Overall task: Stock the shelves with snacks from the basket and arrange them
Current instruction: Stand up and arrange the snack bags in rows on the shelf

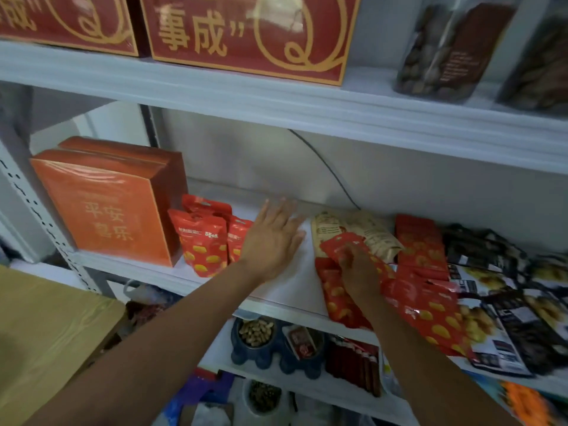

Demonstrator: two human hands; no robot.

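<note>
In the head view, the right hand (358,269) gripped a red pouch (339,245). The pouch's long axis ran front to back, with its top end aimed at the shelf's rear and slightly left, over a kraft bag (368,229). The left hand (270,238) was flat with fingers spread, holding nothing, over the bare shelf (289,290) just left of the pouch. That open strip lay between the standing pouches (201,244) and a red pile (430,318) overhanging the front edge.
</note>
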